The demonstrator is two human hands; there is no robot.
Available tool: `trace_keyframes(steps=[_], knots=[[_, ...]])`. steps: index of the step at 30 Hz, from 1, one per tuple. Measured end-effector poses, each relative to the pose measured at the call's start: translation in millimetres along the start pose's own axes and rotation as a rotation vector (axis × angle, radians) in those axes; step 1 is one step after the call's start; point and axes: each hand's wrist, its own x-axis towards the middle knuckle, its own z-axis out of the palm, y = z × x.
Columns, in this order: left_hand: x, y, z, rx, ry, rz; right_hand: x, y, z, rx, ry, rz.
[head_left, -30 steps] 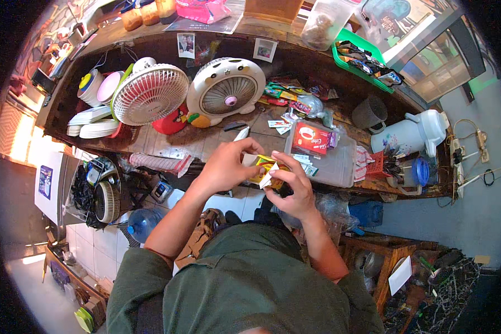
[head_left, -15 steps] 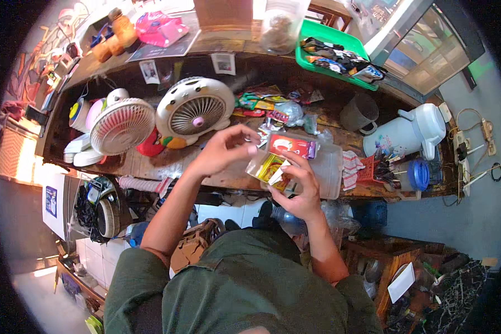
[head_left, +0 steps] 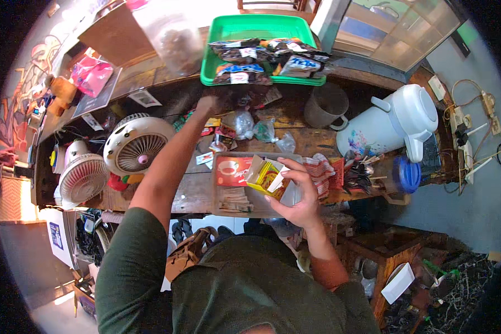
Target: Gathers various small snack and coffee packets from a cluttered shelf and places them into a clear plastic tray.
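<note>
My right hand (head_left: 299,196) grips a small yellow box (head_left: 267,177) with its white flaps standing up; yellow packets show inside. The box is over a clear plastic container (head_left: 261,209), which has a red packet (head_left: 232,170) and a bundle of pale thin sticks (head_left: 235,199) at its left side. My left arm reaches forward across the table, and my left hand (head_left: 208,104) is at the back, near the scattered sachets (head_left: 224,132). Motion smears its fingers, so I cannot make out whether it holds anything.
A green tray (head_left: 261,29) of dark packets stands behind. To the right are a grey mug (head_left: 325,106), a pale blue thermos jug (head_left: 392,123), a red basket of utensils (head_left: 337,173) and a blue lid (head_left: 409,176). Two fans (head_left: 138,146) stand left of my arm.
My left hand has left the box and stretched forward to the back of the table. My right hand still holds the box. The whole view has swung to the right.
</note>
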Motion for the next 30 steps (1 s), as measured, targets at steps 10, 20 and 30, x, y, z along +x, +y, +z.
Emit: trace_keyframes(steps=[10,20,30], knots=[[37.5,-8.1,55.6,0.011,0.108,0.179,-9.7,25.0,-33.9,0.023,0.073,0.077],[25.0,-24.7,68.0,-0.001,0.056,0.09,-5.0,25.4,-46.9,-0.064,0.03,0.049],[-15.5,46.2,-14.6,0.027,-0.146,-0.142,-11.5,41.7,-43.1,-0.011,0.037,0.071]])
